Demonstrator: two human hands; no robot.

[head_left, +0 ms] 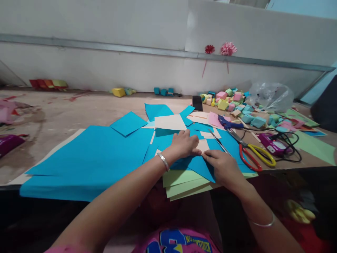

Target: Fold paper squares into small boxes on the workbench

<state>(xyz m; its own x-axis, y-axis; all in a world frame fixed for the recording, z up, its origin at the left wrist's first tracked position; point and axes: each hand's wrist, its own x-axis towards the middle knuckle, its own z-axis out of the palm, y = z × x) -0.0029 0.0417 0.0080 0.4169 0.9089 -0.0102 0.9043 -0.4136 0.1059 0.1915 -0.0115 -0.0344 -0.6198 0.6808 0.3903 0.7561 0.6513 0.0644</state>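
Observation:
Near the table's front edge, my left hand (185,143) is closed, fingers bent, with its thumb at the edge of a small cream piece of paper (203,144). My right hand (225,168) pinches the same piece from the right, so the two thumbs nearly meet. Part of the cream paper is hidden by the fingers. Blue paper (204,169) lies under and in front of the hands, above light green sheets (184,186) at the edge. Beyond my left hand is a larger cream sheet (170,122). Scissors (247,144) with red and yellow handles lie right of my right hand.
Large blue sheets (94,158) overhang the front edge at left. A blue glue gun (230,123), a purple box with a cord (275,144) and a black phone (197,103) lie at right. Several paper cubes (223,104) are heaped beside a clear plastic bag (271,96) near the wall.

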